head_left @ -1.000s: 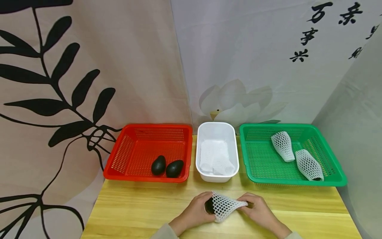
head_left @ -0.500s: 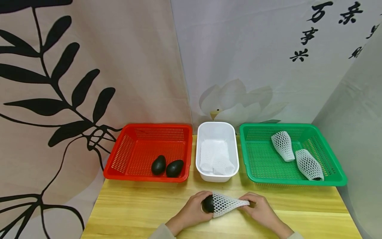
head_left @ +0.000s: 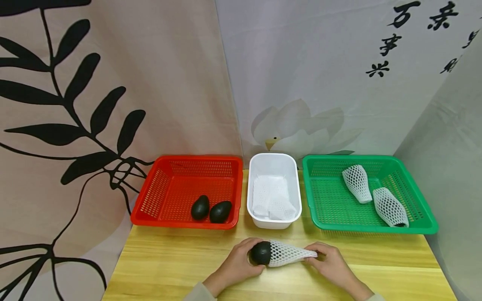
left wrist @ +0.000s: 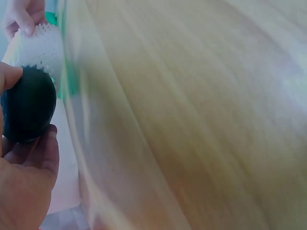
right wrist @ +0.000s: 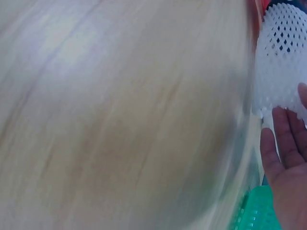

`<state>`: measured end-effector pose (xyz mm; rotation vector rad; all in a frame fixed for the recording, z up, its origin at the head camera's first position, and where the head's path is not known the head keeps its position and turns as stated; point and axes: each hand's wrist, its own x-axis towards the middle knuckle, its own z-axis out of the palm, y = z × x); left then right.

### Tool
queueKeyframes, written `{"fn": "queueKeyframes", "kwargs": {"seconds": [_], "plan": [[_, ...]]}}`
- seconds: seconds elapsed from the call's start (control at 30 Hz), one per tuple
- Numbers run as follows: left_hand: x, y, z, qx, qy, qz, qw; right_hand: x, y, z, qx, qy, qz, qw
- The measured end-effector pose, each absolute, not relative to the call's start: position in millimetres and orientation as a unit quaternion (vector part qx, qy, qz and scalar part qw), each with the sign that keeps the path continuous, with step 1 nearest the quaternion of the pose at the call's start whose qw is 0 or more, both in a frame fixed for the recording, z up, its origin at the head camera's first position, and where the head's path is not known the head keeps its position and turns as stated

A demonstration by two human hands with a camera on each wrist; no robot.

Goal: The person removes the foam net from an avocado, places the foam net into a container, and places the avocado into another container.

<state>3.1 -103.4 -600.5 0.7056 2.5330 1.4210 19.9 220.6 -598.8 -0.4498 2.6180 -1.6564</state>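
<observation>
Over the table's front part, my left hand [head_left: 238, 262] grips the bare round end of a dark avocado [head_left: 260, 253]. The other end of the avocado sits inside a white foam net sleeve [head_left: 288, 253], which tapers to the right. My right hand [head_left: 331, 264] pinches the sleeve's narrow end between thumb and fingers. In the left wrist view, thumb and fingers lie on opposite sides of the avocado [left wrist: 32, 103]. The right wrist view has the sleeve [right wrist: 280, 67] running up from the right hand [right wrist: 292, 163] to the dark fruit.
Behind the hands stand a red basket [head_left: 180, 225] with two bare avocados [head_left: 210, 211], a white tub [head_left: 274, 224] with more foam nets [head_left: 280, 209], and a green basket [head_left: 339, 228] with two net-covered fruits [head_left: 390, 207]. Curtains hang behind the wooden table [head_left: 169, 251].
My left hand has moved left with the avocado, and more of its dark end shows outside the sleeve. The right hand has shifted slightly right with the sleeve's narrow end, so the sleeve looks longer.
</observation>
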Motion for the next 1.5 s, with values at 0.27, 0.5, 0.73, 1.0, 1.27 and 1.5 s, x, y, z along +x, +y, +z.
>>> {"fn": "queueKeyframes", "kwargs": {"seconds": [0.27, 0.5, 0.73, 1.0, 1.27, 1.5], "plan": [[5, -111, -591, 0.223, 0.852, 0.472, 0.045, 21, 225, -594, -0.120, 0.845, -0.522, 0.000], [5, -117, -586, 0.208, 0.849, 0.484, 0.031, 22, 226, -590, -0.106, 0.852, -0.512, -0.004], [7, -123, -578, 0.207, 0.848, 0.488, -0.011, 20, 226, -582, -0.104, 0.857, -0.505, -0.006], [6, -133, -566, 0.203, 0.849, 0.484, -0.056, 19, 227, -571, -0.126, 0.857, -0.499, -0.039], [4, -142, -554, 0.200, 0.850, 0.475, -0.105, 18, 225, -559, -0.130, 0.841, -0.523, -0.051], [-3, -150, -546, 0.222, 0.829, 0.483, -0.170, 16, 221, -546, -0.137, 0.828, -0.540, -0.071]]}}
